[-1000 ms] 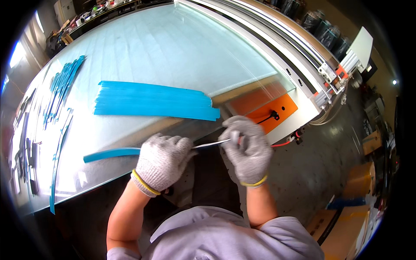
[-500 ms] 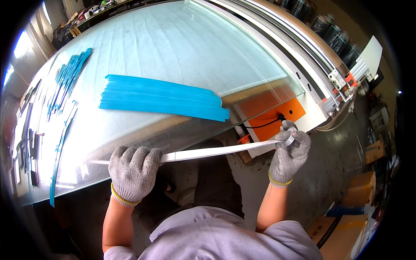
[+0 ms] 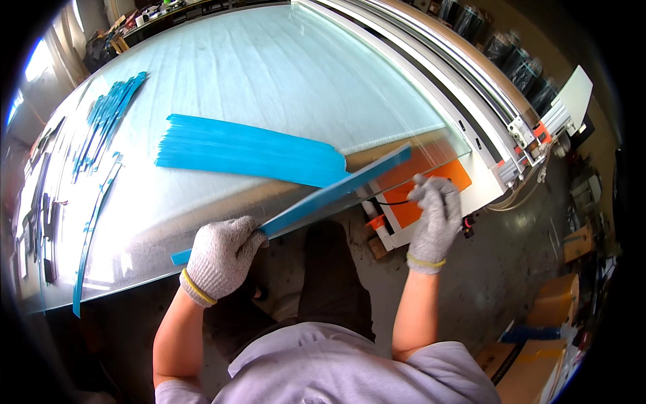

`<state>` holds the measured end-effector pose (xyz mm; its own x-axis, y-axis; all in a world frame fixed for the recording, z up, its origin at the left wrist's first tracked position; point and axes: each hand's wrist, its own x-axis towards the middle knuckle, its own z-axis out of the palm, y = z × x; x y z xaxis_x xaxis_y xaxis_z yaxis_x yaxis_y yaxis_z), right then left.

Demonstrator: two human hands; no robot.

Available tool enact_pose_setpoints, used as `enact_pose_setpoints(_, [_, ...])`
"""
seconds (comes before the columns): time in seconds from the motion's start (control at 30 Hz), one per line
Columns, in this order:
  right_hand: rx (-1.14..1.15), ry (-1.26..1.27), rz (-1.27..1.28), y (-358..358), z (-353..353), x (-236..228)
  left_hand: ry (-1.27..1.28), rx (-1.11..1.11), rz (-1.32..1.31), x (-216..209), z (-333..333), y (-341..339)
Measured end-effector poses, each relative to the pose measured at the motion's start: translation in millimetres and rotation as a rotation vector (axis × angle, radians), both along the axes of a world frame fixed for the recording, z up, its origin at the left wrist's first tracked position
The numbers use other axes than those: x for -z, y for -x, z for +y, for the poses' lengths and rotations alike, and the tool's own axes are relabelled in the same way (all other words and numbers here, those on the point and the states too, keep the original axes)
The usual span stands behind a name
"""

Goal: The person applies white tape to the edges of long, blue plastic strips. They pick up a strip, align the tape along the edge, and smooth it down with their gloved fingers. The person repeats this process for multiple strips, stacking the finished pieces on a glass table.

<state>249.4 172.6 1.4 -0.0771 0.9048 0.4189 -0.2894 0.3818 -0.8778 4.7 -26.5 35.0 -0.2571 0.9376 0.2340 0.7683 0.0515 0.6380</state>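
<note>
Blue strip point(image 3: 330, 194) slanted over the glass sheet point(image 3: 289, 74), gripped toward one end by the gloved left hand point(image 3: 225, 256), likely to leave its length free; whether the curled right hand point(image 3: 436, 219) held anything could not be told.

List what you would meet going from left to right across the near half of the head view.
Dark strips, overhanging blue strip, left gloved hand, right gloved hand, cardboard.

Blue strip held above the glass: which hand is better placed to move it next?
Likely the left: the gloved left hand grips the blue strip, while the right hand shows visibly apart from it.
</note>
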Motion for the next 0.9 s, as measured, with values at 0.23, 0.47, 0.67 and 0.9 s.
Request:
enact_pose_setpoints(0.23, [-0.561, -0.146, -0.126, 64.3, -70.7, 10.2, 0.158, -0.005, -0.576, -9.4, 21.7, 0.5])
enact_pose_setpoints(0.47, [-0.611, -0.253, -0.150, 99.8, -66.0, 4.9, 0.165, -0.017, -0.795, -16.8, 21.4, -4.0])
enact_pose_setpoints(0.67, [-0.493, -0.232, -0.267, 113.9, -58.3, 17.5, 0.044, -0.021, -0.177, 5.8, 28.3, 2.7])
enact_pose_setpoints(0.9, [-0.136, -0.343, -0.685, 83.8, -57.7, 13.1, 0.052, -0.114, 0.225, 21.6, 34.7, -13.4])
